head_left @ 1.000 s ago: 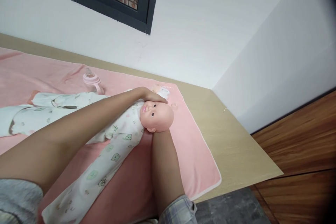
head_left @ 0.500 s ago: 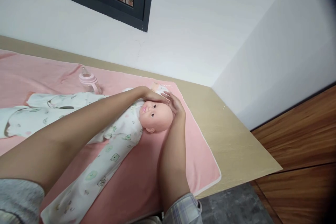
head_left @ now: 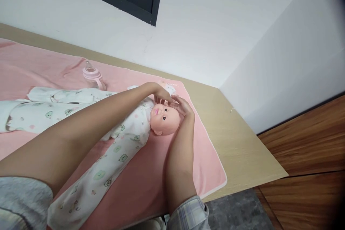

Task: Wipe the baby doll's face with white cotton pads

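A baby doll (head_left: pixel 165 119) in a white printed sleepsuit (head_left: pixel 113 154) lies on a pink blanket (head_left: pixel 188 158), its head toward the right. My left hand (head_left: pixel 161 94) reaches over the doll and rests its fingers on the far side of the head. My right hand (head_left: pixel 184 107) cups the top of the head from the right, fingers spread. Both hands touch the head; neither closes round it.
A pink baby bottle (head_left: pixel 93 76) stands on the blanket behind the doll. More white printed baby clothes (head_left: pixel 40 109) lie to the left. The blanket covers a beige table (head_left: pixel 242 143) set in a white wall corner, with a wooden floor to the right.
My right hand came out from under the doll's head and now cups its top. The left hand's fingers lifted a little along the far side. The head shifted slightly right.
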{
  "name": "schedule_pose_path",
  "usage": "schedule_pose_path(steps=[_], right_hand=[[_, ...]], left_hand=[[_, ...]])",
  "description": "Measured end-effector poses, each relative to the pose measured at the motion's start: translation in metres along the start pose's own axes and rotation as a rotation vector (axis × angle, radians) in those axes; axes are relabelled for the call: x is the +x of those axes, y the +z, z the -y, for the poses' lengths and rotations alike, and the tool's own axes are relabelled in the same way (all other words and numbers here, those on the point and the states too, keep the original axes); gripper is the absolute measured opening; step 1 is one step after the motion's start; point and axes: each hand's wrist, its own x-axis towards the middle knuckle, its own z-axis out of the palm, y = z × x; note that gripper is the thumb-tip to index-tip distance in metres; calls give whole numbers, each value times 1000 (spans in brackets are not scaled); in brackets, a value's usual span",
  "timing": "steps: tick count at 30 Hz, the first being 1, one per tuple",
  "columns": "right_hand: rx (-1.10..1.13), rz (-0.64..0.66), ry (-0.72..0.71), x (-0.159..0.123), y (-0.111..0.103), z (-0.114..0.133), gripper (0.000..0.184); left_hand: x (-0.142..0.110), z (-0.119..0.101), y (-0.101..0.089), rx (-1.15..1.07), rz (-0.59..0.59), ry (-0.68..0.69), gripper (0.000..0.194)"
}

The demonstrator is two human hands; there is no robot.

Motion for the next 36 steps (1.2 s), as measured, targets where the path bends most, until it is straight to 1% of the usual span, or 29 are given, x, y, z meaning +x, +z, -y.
schedule_pose_path(steps=[3,6,9,13,17,19,21,23,25,27,29,31,33,34,36], right_hand=[[25,30,16,2,0,-2,20],[16,25,74,4,3,-4,17],[22,-11,140,3,8,-7,16],[27,3,155,4,10,-14,21],[101,-15,120,13,6,-24,21],[129,12,85,16,4,-25,22],[131,67,53,15,1,-23,25],[113,129,19,10,-1,-16,27],[88,178,-50,3,-2,-4,27],[53,222,-144,-7,-1,11,24],[-6,255,-211,-18,3,28,23],[-85,275,-240,-30,10,46,25],[-159,293,-265,-43,19,61,28],[-190,311,-276,-48,25,68,29],[-247,329,-286,-57,36,77,29]], left_hand=[[-23,-2,-17,67,-130,-27,66],[-52,-2,-21,174,-321,-62,61],[-78,1,-12,257,-486,-92,56],[-103,10,7,183,-602,-121,54],[-119,21,20,63,-728,-135,53],[-123,26,24,30,-775,-137,52],[-126,29,25,6,-811,-132,52],[-126,32,26,-22,-838,-112,51],[-124,34,26,-56,-864,-72,53],[-122,35,27,-84,-876,-28,56],[-119,35,28,-96,-859,5,52],[-116,34,29,-120,-821,31,48],[-113,30,32,-189,-802,71,46],[-112,28,33,-242,-814,104,45],[-108,25,36,-376,-878,186,43]])
